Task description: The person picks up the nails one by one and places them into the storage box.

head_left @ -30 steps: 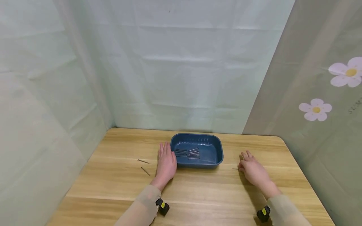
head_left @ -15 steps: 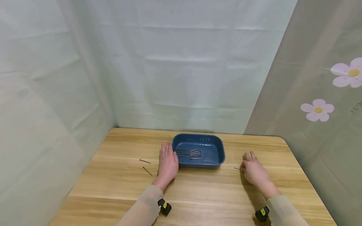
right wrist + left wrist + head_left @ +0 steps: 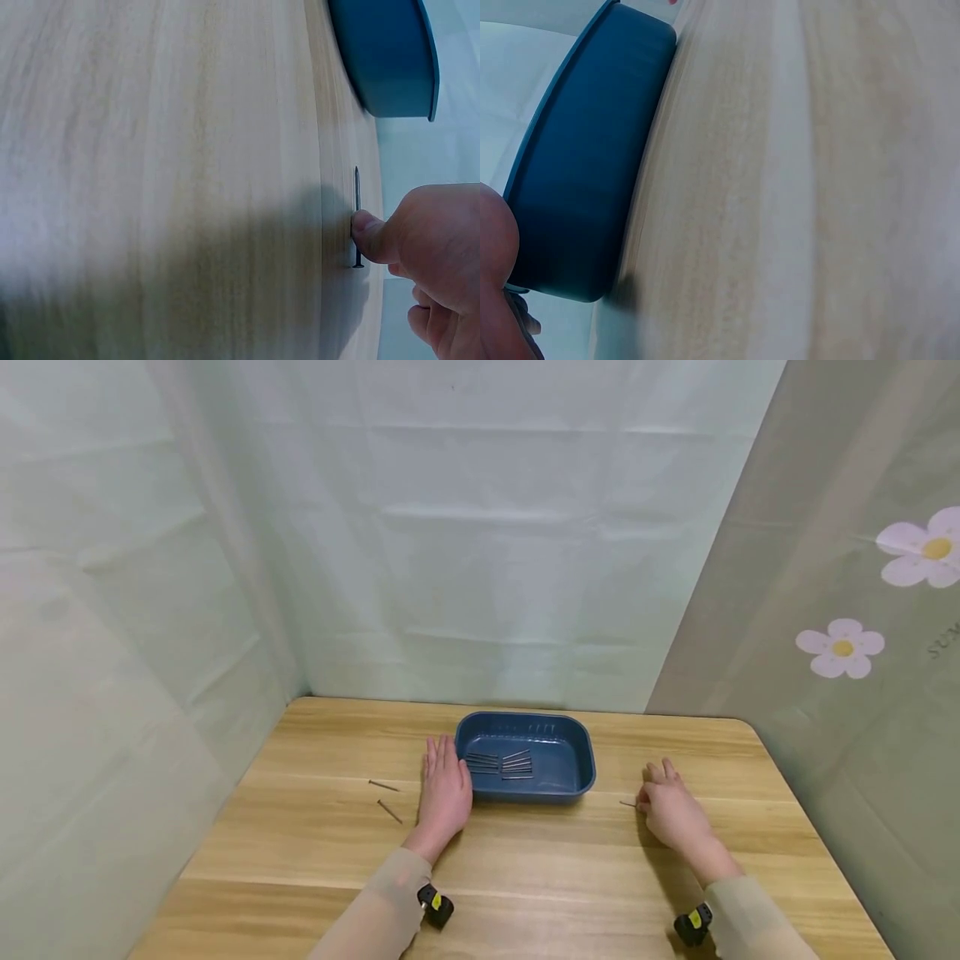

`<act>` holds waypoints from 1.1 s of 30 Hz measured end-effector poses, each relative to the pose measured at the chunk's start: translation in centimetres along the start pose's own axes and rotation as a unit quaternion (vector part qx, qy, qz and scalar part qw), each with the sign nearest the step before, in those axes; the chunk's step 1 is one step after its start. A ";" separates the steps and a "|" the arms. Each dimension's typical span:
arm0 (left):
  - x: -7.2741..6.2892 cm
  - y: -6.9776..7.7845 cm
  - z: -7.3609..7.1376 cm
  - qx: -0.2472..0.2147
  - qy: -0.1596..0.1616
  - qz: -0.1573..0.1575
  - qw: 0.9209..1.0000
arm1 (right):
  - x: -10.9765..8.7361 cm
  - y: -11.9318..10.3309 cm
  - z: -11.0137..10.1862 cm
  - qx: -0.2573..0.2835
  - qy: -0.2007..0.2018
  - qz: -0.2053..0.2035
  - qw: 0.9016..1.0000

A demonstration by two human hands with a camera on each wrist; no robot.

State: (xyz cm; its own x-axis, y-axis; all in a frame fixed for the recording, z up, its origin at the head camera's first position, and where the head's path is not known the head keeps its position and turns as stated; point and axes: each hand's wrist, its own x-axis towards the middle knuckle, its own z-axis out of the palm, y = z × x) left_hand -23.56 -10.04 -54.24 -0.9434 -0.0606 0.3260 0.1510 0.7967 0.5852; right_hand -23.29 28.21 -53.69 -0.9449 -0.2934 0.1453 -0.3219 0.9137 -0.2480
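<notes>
A dark blue rectangular tray (image 3: 562, 768) sits toward the back of the wooden table, with several nails (image 3: 516, 765) lying in two groups on its floor. My left hand (image 3: 446, 793) rests against the tray's left side, fingers extended; in the left wrist view part of that hand (image 3: 495, 247) meets the tray's end. To the right of the tray, my right hand (image 3: 675, 814) pinches a nail (image 3: 627, 803) by thumb and finger. The right wrist view shows this nail (image 3: 357, 187) at the tabletop, point toward the tray (image 3: 390, 60), with the thumb over its shank.
Two loose nails (image 3: 384, 786) lie on the table (image 3: 540, 877) left of my left hand. Pale cloth (image 3: 480, 543) hangs behind the table and on both sides. Black wrist cameras (image 3: 435, 907) are strapped on both sleeves.
The head view has shifted slightly. Both hands keep about the same places, the left at the tray and the right at the nail.
</notes>
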 end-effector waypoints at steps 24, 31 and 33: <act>0.0 0.0 0.3 0.015 -0.003 0.002 1.000 | -0.4 0.2 0.0 0.018 -0.007 0.012 1.000; 0.1 -0.1 0.2 0.013 -0.003 0.000 1.000 | 0.0 0.1 -0.5 0.025 0.006 0.010 1.000; 0.1 -0.2 0.2 0.014 -0.004 -0.001 1.000 | 0.3 -0.2 -1.0 0.037 0.027 0.011 0.999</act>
State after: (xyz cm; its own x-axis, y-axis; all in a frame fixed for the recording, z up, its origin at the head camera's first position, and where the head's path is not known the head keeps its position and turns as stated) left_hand -23.78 -10.06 -54.46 -0.9458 -0.0575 0.3197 0.1412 0.8136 0.5640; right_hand -23.48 28.20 -52.68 -0.9477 -0.2562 0.1901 -0.3067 0.8959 -0.3215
